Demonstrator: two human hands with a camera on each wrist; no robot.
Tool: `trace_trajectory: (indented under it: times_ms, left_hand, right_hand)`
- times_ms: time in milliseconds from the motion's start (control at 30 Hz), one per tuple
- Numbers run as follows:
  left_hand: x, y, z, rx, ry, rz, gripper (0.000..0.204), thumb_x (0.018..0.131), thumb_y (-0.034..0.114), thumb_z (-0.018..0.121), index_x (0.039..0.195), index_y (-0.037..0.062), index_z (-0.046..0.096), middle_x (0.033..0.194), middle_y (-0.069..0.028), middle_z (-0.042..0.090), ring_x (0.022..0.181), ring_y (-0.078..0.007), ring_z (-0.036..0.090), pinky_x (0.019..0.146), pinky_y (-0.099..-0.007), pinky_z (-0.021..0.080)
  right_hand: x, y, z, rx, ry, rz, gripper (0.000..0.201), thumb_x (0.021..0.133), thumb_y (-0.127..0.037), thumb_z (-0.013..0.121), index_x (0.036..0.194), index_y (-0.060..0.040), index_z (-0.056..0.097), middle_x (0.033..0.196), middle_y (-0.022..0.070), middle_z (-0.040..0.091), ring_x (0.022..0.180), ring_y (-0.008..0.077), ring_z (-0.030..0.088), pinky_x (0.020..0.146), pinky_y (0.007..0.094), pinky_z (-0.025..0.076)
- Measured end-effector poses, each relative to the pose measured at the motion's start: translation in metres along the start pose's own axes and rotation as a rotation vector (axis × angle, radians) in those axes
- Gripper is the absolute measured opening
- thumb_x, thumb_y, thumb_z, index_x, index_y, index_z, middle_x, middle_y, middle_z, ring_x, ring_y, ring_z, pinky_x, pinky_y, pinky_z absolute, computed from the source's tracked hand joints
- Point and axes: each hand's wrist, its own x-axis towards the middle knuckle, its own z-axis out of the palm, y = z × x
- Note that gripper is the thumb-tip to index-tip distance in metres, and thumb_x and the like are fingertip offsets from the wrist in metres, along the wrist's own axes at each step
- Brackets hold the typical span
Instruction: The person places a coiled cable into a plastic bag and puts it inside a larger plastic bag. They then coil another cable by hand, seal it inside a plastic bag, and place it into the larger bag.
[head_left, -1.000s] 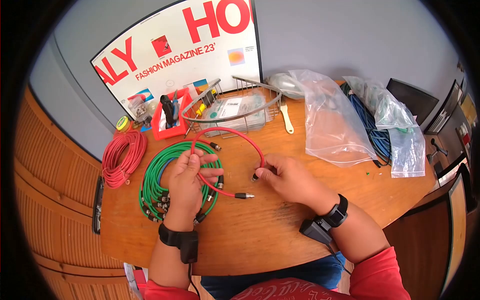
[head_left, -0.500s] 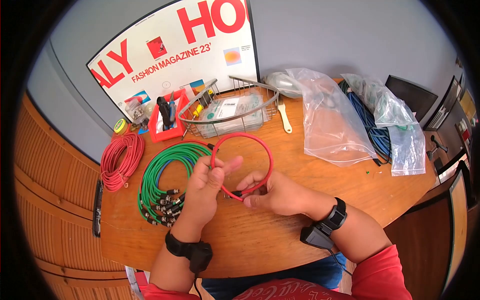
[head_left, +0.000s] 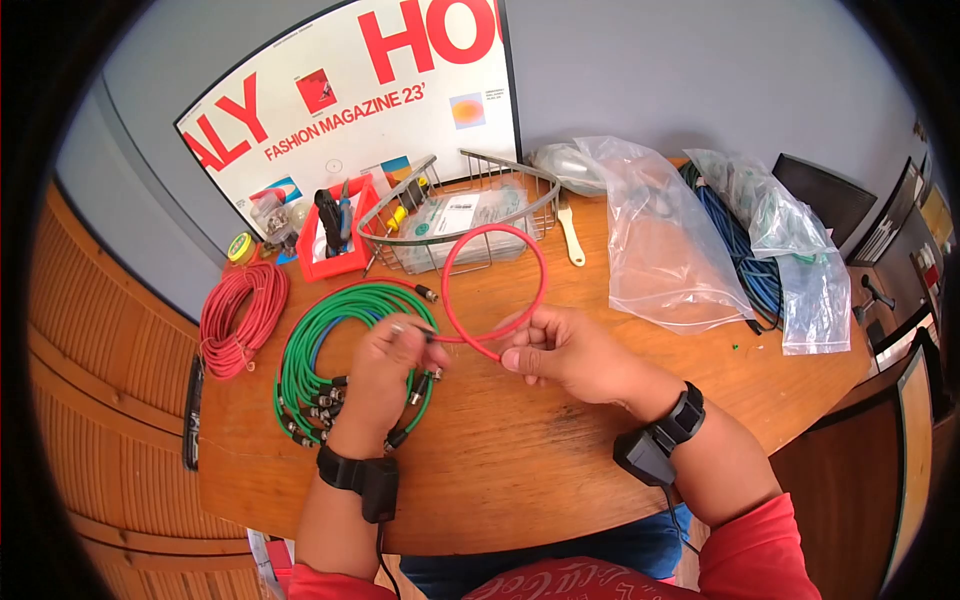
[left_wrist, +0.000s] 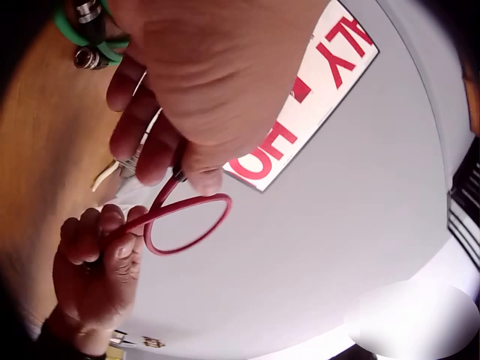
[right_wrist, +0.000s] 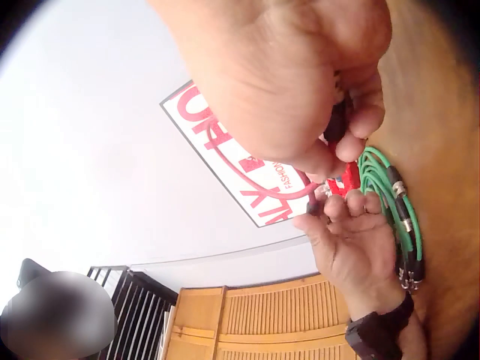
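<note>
Brown wooden tabletop, plain grey wall behind. Holding thin flexible red cable in single crossed loop, in air above tabletop. Pinching one black-sleeved end between thumb and fingers of left hand; gripping other end in curled fingers of right hand. Near left hand: coiled green cables with metal connectors

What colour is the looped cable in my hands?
The looped cable is red, best seen in the head view.

Held in the air above the wooden counter, the slim red cable bends into one rounded loop, crossing itself (a black sleeve sits at each end).
</note>
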Motion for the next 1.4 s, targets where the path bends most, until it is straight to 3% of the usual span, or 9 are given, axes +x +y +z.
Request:
trace_trajectory:
  times_ms: [167, 300, 367, 733, 867, 1067, 1167, 1267, 1400]
  left_hand:
    - [0.002, 0.010, 0.023, -0.416, 0.150, -0.043, 0.041, 0.100, 0.048, 0.047, 0.108, 0.0082, 0.053, 0.104, -0.0142, 0.068, 0.096, -0.0234, 0.065, 0.086, -0.0378, 0.050]
    - [-0.002, 0.004, 0.031, -0.407, 0.064, -0.053, 0.035, 0.100, 0.042, 0.051, 0.110, 0.0082, 0.050, 0.104, -0.0129, 0.068, 0.094, -0.0228, 0.064, 0.086, -0.0382, 0.049]
    - [-0.003, -0.001, 0.030, 0.024, 0.014, 0.042, 0.028, 0.100, 0.033, 0.056, 0.108, 0.0066, 0.052, 0.104, -0.0151, 0.067, 0.096, -0.0215, 0.064, 0.092, -0.0376, 0.048]
    - [0.000, 0.003, 0.011, -0.221, 0.135, 0.007, 0.026, 0.099, 0.027, 0.057, 0.114, 0.0061, 0.057, 0.092, -0.0026, 0.062, 0.094, -0.0172, 0.061, 0.084, -0.0338, 0.049]
    - [0.000, 0.000, 0.012, -0.206, 0.137, -0.065, 0.025, 0.099, 0.027, 0.058, 0.112, 0.0065, 0.057, 0.091, -0.0020, 0.062, 0.089, -0.0166, 0.061, 0.080, -0.0342, 0.052]
    - [0.000, -0.003, 0.014, -0.132, 0.144, -0.109, 0.023, 0.098, 0.027, 0.058, 0.108, 0.0055, 0.056, 0.090, -0.0042, 0.064, 0.081, -0.0166, 0.063, 0.073, -0.0328, 0.053]
    - [-0.001, -0.004, 0.017, -0.057, 0.121, -0.140, 0.023, 0.099, 0.026, 0.058, 0.107, 0.0047, 0.056, 0.090, -0.0055, 0.065, 0.081, -0.0168, 0.064, 0.073, -0.0325, 0.053]
    - [-0.002, -0.004, 0.021, 0.056, 0.073, -0.162, 0.023, 0.099, 0.026, 0.058, 0.107, 0.0040, 0.056, 0.090, -0.0068, 0.066, 0.081, -0.0164, 0.064, 0.074, -0.0316, 0.053]
    - [-0.002, -0.002, 0.028, 0.143, 0.096, -0.178, 0.024, 0.098, 0.025, 0.059, 0.106, 0.0026, 0.056, 0.090, -0.0090, 0.067, 0.080, -0.0150, 0.064, 0.073, -0.0291, 0.053]
  right_hand:
    - [0.000, 0.006, 0.007, 0.046, -0.028, -0.030, 0.019, 0.095, -0.012, 0.064, 0.112, -0.0028, 0.060, 0.087, 0.0000, 0.062, 0.070, 0.0069, 0.055, 0.060, 0.0228, 0.046]
    - [0.001, 0.014, 0.013, 0.063, -0.060, 0.028, 0.015, 0.096, -0.015, 0.063, 0.105, -0.0028, 0.062, 0.082, -0.0005, 0.059, 0.067, 0.0064, 0.054, 0.057, 0.0218, 0.045]
    - [0.001, 0.014, 0.013, 0.077, -0.074, 0.019, 0.015, 0.096, -0.017, 0.064, 0.102, -0.0031, 0.063, 0.080, -0.0009, 0.058, 0.065, 0.0061, 0.053, 0.056, 0.0205, 0.045]
    - [-0.003, -0.008, -0.008, -0.242, 0.017, 0.157, 0.022, 0.091, -0.024, 0.070, 0.092, -0.0037, 0.064, 0.071, -0.0008, 0.060, 0.058, 0.0071, 0.052, 0.051, 0.0218, 0.042]
    - [-0.002, -0.014, -0.015, -0.139, 0.084, 0.226, 0.023, 0.089, -0.024, 0.073, 0.091, -0.0035, 0.062, 0.072, 0.0008, 0.061, 0.059, 0.0076, 0.054, 0.053, 0.0212, 0.045]
    - [0.006, 0.003, -0.016, 0.143, 0.142, 0.031, 0.020, 0.092, -0.021, 0.070, 0.094, -0.0043, 0.059, 0.075, 0.0027, 0.062, 0.060, 0.0077, 0.054, 0.055, 0.0212, 0.046]
    - [0.008, 0.011, -0.012, 0.052, 0.191, 0.025, 0.015, 0.095, -0.018, 0.064, 0.093, -0.0040, 0.059, 0.077, 0.0022, 0.063, 0.062, 0.0081, 0.056, 0.057, 0.0219, 0.047]
    - [0.007, 0.018, -0.007, -0.390, 0.249, -0.148, 0.013, 0.097, -0.013, 0.059, 0.103, -0.0021, 0.061, 0.078, 0.0020, 0.063, 0.065, 0.0108, 0.058, 0.060, 0.0247, 0.049]
    - [0.004, 0.015, -0.004, -0.225, -0.011, -0.006, 0.027, 0.094, -0.004, 0.054, 0.120, -0.0027, 0.059, 0.090, 0.0038, 0.065, 0.077, 0.0145, 0.063, 0.071, 0.0288, 0.053]
